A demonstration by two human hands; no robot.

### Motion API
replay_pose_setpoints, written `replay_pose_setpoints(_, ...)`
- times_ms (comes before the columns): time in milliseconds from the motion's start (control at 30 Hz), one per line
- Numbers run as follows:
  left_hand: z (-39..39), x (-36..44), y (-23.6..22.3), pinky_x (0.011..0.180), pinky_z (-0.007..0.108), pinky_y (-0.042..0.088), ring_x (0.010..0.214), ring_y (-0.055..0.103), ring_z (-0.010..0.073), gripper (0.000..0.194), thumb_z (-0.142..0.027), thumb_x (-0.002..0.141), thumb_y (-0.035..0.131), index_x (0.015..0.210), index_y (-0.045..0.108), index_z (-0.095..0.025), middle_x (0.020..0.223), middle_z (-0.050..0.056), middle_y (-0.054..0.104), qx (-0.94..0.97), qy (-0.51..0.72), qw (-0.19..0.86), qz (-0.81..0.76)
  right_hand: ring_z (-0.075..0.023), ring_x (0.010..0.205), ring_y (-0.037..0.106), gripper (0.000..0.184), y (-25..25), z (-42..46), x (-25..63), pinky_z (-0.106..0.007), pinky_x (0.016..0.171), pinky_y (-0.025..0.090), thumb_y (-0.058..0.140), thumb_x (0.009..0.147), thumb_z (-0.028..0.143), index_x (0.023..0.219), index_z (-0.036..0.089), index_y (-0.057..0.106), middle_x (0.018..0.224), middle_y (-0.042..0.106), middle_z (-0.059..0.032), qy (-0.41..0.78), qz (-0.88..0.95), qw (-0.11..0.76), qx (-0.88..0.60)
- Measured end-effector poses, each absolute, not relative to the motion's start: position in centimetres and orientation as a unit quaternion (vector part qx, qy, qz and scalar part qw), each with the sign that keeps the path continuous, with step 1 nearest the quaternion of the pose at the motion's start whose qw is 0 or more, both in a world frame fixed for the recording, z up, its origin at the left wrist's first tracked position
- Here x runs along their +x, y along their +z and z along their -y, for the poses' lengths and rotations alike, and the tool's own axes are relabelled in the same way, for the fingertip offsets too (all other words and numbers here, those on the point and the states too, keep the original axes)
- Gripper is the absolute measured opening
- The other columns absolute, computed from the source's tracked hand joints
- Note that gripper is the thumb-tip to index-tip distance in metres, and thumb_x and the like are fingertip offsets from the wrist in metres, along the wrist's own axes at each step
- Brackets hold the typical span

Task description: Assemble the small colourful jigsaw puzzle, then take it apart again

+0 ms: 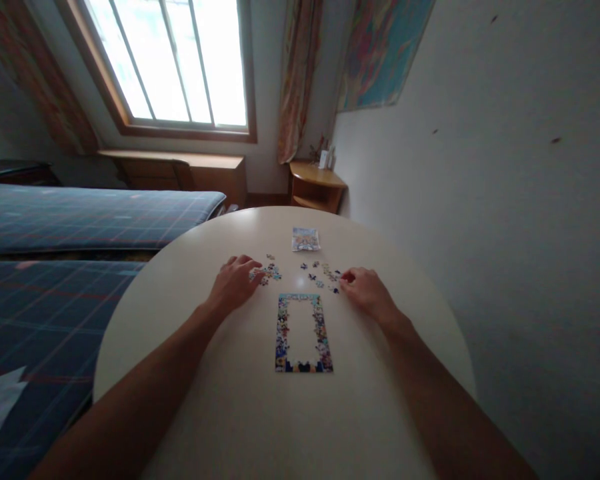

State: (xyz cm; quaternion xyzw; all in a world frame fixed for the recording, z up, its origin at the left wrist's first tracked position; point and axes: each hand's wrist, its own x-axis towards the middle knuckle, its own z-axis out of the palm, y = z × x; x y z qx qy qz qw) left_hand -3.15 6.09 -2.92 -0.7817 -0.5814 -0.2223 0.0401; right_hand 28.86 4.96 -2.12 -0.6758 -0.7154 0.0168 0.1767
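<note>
A jigsaw puzzle border (281, 337) lies assembled as an upright rectangle on the round white table (230, 413), with bare tabletop showing inside it. Beyond its left corner is a cluster of loose puzzle pieces (273, 271). My left hand (236, 281) rests at that cluster, fingers apart, thumb and fingertips touching its left side. More loose pieces (320, 283) are scattered beyond the border's right corner. My right hand (366, 290) is at their right edge, thumb and forefinger pinched at a small puzzle piece, mostly hidden by the fingertips.
A small printed packet (306, 239) lies farther back on the table. To the left are beds with blue plaid covers (80, 217) and a sheet of paper (0, 407). A wooden corner shelf (317, 175) stands behind the table; a white wall (505, 233) runs along the right.
</note>
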Motion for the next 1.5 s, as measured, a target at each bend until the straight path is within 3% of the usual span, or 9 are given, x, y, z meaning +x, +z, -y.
replay_pose_setpoints(300,-5.3,-0.6,-3.3,0.096,0.047,0.043,0.11,0.054,0.0278,0.024,-0.037,0.091,0.057,0.11,0.072,-0.031,0.115,0.007,0.065,-0.834,-0.21,0.016,0.509,-0.0227,0.092,0.059,0.018,-1.8,-4.2,27.2,-0.035,0.089,0.043,0.057,0.087,0.028,0.088,0.017,0.071,0.095,0.071,-0.0102,0.014,0.747,0.172,-0.642)
replay_pose_setpoints(567,-5.6,-0.2,-3.8,0.1,0.043,0.043,0.111,0.052,0.0261,0.016,-0.029,0.09,0.059,0.099,0.071,-0.022,0.114,0.007,0.065,-0.836,-0.234,-0.041,0.495,-0.0225,0.093,0.058,0.016,-1.6,-3.6,25.7,-0.034,0.089,0.042,0.057,0.088,0.028,0.089,0.018,0.07,0.094,0.07,-0.0095,0.014,0.77,0.163,-0.616)
replay_pose_setpoints(767,-5.6,0.1,-3.6,0.098,0.042,0.042,0.113,0.052,0.026,0.019,-0.026,0.096,0.05,0.101,0.068,-0.022,0.109,0.006,0.067,-0.864,-0.203,0.018,0.459,-0.024,0.096,0.058,0.017,-1.0,-2.8,24.8,-0.035,0.09,0.042,0.056,0.089,0.026,0.091,0.017,0.069,0.097,0.069,-0.011,0.018,0.769,0.165,-0.618)
replay_pose_setpoints(1000,-5.5,0.6,-2.9,0.089,0.04,0.044,0.095,0.062,0.025,0.02,-0.024,0.097,0.049,0.093,0.068,-0.021,0.096,0.007,0.071,-0.844,-0.209,0.064,0.49,-0.0238,0.093,0.058,0.014,-1.0,-2.5,23.9,-0.037,0.09,0.042,0.058,0.087,0.025,0.087,0.017,0.07,0.094,0.069,-0.0098,0.034,0.782,0.196,-0.591)
replay_pose_setpoints(1133,-4.5,1.1,-2.5,0.084,0.036,0.046,0.086,0.066,0.0207,0.022,-0.027,0.099,0.045,0.097,0.066,-0.022,0.089,0.004,0.073,-0.84,-0.26,0.024,0.477,-0.0208,0.091,0.06,0.014,-0.7,-2.0,23.2,-0.036,0.089,0.042,0.059,0.088,0.027,0.089,0.018,0.07,0.091,0.07,-0.0069,0.111,0.793,0.275,-0.533)
replay_pose_setpoints(1233,-3.5,1.4,-2.2,0.084,0.033,0.046,0.084,0.066,0.0179,0.019,-0.028,0.099,0.047,0.097,0.066,-0.023,0.085,0.001,0.074,-0.852,-0.318,-0.026,0.416,-0.0172,0.085,0.063,0.02,-0.4,-1.6,23.0,-0.031,0.079,0.046,0.058,0.09,0.034,0.096,0.018,0.069,0.092,0.071,-0.0058,0.231,0.791,0.317,-0.47)
replay_pose_setpoints(1333,-2.8,1.5,-1.9,0.083,0.032,0.046,0.082,0.065,0.0165,0.018,-0.029,0.099,0.048,0.097,0.065,-0.022,0.084,0.001,0.074,-0.856,-0.36,-0.036,0.369,-0.015,0.08,0.063,0.028,-0.1,-1.4,23.1,-0.027,0.07,0.047,0.059,0.09,0.041,0.1,0.017,0.067,0.094,0.071,-0.0058,0.344,0.777,0.319,-0.418)
replay_pose_setpoints(1500,-2.2,1.4,-1.4,0.078,0.03,0.045,0.077,0.063,0.014,0.014,-0.026,0.099,0.051,0.097,0.065,-0.023,0.084,0.0,0.073,-0.876,-0.386,-0.015,0.289,-0.0139,0.081,0.064,0.03,-0.1,-1.3,23.5,-0.028,0.073,0.049,0.07,0.082,0.042,0.096,0.016,0.067,0.093,0.071,-0.0058,0.489,0.727,0.329,-0.353)
